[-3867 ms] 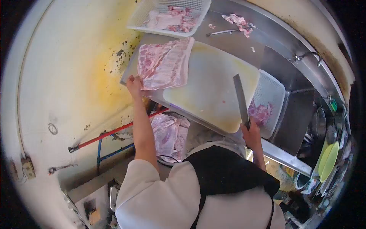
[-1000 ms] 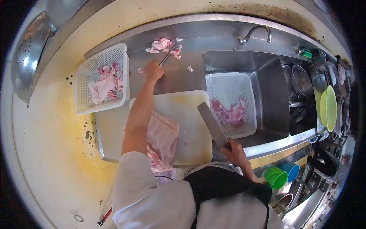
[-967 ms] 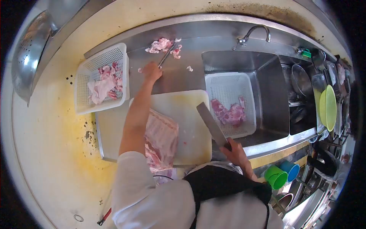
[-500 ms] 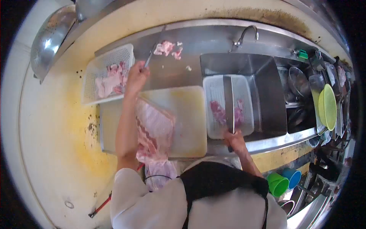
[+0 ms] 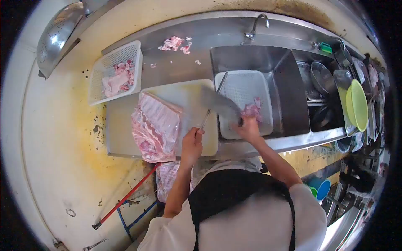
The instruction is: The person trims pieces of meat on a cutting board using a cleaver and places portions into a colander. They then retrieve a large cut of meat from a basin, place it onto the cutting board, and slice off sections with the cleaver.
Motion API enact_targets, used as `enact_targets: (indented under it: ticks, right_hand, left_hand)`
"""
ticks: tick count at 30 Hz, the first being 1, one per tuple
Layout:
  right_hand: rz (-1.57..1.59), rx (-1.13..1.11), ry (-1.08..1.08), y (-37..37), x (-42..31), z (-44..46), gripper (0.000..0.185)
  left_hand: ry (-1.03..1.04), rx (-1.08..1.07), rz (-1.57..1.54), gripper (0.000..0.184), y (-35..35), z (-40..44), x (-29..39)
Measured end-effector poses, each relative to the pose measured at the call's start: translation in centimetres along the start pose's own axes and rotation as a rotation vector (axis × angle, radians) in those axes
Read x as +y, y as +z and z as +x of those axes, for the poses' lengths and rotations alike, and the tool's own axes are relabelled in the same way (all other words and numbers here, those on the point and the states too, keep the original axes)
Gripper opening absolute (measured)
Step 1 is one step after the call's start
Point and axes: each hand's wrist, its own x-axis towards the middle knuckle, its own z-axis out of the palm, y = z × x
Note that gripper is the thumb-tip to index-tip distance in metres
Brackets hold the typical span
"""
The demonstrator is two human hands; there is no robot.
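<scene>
My left hand (image 5: 192, 144) is closed around the lower end of a honing steel (image 5: 207, 119), which slants up and away over the cutting board (image 5: 210, 144). My right hand (image 5: 250, 129) grips a large knife (image 5: 222, 101); its blade is smeared by motion and crosses the steel, though I cannot tell whether they touch. A slab of ribs (image 5: 157, 125) lies on the board, left of my left hand. Below my right hand, a white basket (image 5: 268, 83) sits in the sink with dark red meat (image 5: 252, 111) inside.
Another white basket (image 5: 137, 53) at the left holds meat pieces (image 5: 119, 79). Scraps (image 5: 171, 43) lie on the steel counter behind the board. A faucet (image 5: 251, 35) rises behind the sink. Yellow-green basin (image 5: 356, 105) and bowls stand at the right.
My left hand has come down and right with the steel, from beside the left basket to the board's front. The knife has swung left from upright over the sink basket to cross the steel.
</scene>
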Motion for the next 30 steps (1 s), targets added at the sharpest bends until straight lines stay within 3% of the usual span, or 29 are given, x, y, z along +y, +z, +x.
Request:
enact_targets:
  ticks: [1,3,5,8,10,11,12,14,16,18,21,22,24,26,29,30]
  right_hand:
    - [-0.014,-0.101,-0.085,-0.5,-2.5,0.2,0.041]
    - [-0.008,-0.235,-0.243,-0.9,-5.3,1.1,0.040]
    - [0.039,-0.304,-0.381,-0.9,-5.5,1.4,0.039]
    - [-0.159,-0.239,-0.033,2.2,7.0,1.6,0.039]
    - [-0.081,-0.229,-0.037,0.9,7.6,1.5,0.040]
    - [-0.041,-0.230,-0.032,0.7,7.9,1.2,0.041]
    - [-0.056,-0.219,-0.130,0.9,5.2,1.5,0.042]
    - [-0.013,-0.272,-0.282,0.7,-1.5,1.9,0.044]
    - [0.108,-0.371,-0.409,0.4,-5.8,2.4,0.045]
    - [0.059,-0.335,-0.186,2.4,-1.3,2.1,0.044]
    - [-0.083,-0.165,-0.039,1.2,6.7,0.8,0.043]
    - [-0.040,-0.134,0.013,0.7,6.5,0.6,0.043]
    - [0.067,-0.190,-0.106,1.6,3.8,1.7,0.044]
    - [0.105,-0.274,-0.142,-0.1,-5.4,1.9,0.041]
    - [0.025,-0.268,-0.322,1.5,-4.9,2.4,0.038]
    - [0.011,-0.249,-0.244,2.0,-2.0,2.2,0.038]
  left_hand:
    - [-0.010,-0.014,0.024,0.024,0.5,-0.9,0.2]
    - [0.283,0.153,0.234,0.024,1.3,-2.3,-2.4]
    - [0.305,0.201,0.268,0.021,-0.2,-2.7,-3.5]
    - [0.049,0.261,0.145,0.020,-4.5,-3.1,-0.4]
    - [-0.029,0.221,0.099,0.020,-6.6,-2.6,-1.0]
    - [0.043,0.225,0.169,0.020,-6.3,-3.0,-1.1]
    - [0.114,0.234,0.239,0.021,-6.1,-3.3,1.2]
    - [0.399,0.317,0.366,0.022,-3.2,-2.8,-0.9]
    - [0.385,0.276,0.358,0.022,-3.2,-2.6,0.0]
    - [0.074,0.103,0.186,0.023,-5.1,-3.1,2.2]
    - [-0.093,0.231,0.052,0.025,-8.5,-4.8,1.5]
    - [-0.044,0.267,-0.023,0.027,-8.6,-4.7,0.4]
    - [0.000,0.171,0.109,0.028,-7.4,-4.9,0.2]
    - [0.041,0.110,0.160,0.028,-5.6,-4.5,0.8]
    - [0.059,0.103,0.134,0.027,-5.1,-4.4,0.4]
    - [0.027,0.137,0.121,0.027,-6.1,-4.6,0.3]
